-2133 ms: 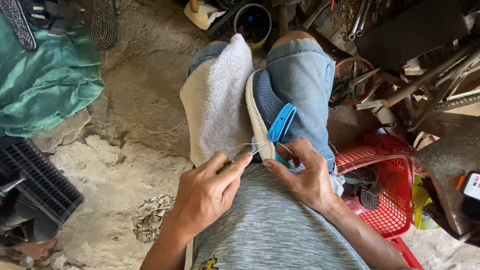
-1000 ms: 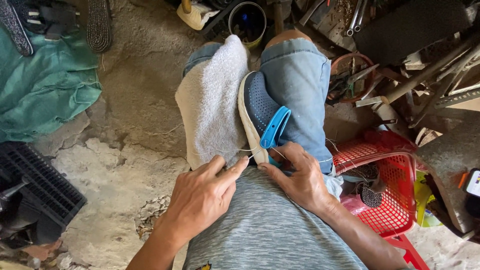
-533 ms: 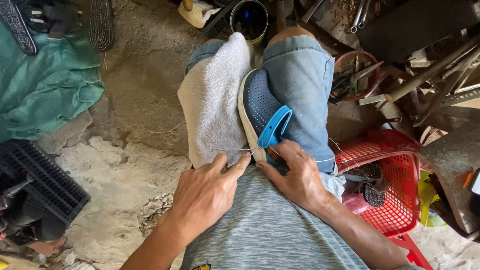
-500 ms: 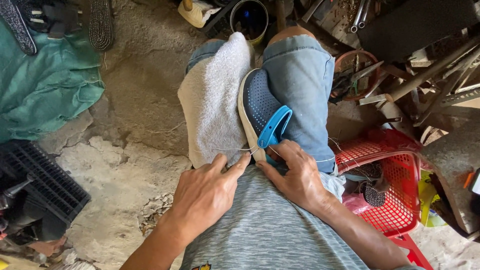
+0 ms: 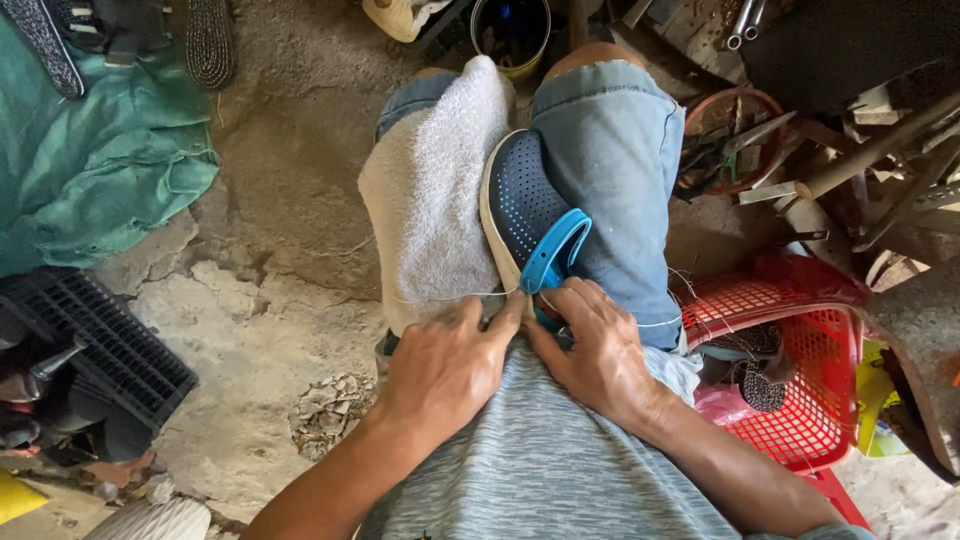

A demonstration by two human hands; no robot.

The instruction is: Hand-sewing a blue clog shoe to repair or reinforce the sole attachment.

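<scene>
Shoe: I see a dark blue perforated shoe (image 5: 520, 195) with a bright blue strap (image 5: 555, 250), lying on its side on my lap, wedged between a white towel (image 5: 430, 200) and my right thigh in denim shorts (image 5: 615, 170).
Thread: a thin pale thread (image 5: 450, 296) runs from the heel end of the shoe leftward across the towel.
Left hand: my left hand (image 5: 445, 365) lies on the towel's near edge, fingers nearly closed, index fingertip pressed to the heel; I cannot tell whether it pinches the thread.
Right hand: my right hand (image 5: 595, 350) curls over the heel just below the strap, fingers bent against it.
Right side: a red plastic basket (image 5: 800, 400) sits beside my thigh.
Left side: a green cloth (image 5: 90, 170) and a black grid crate (image 5: 100, 335) lie on the rough floor (image 5: 260, 330).
</scene>
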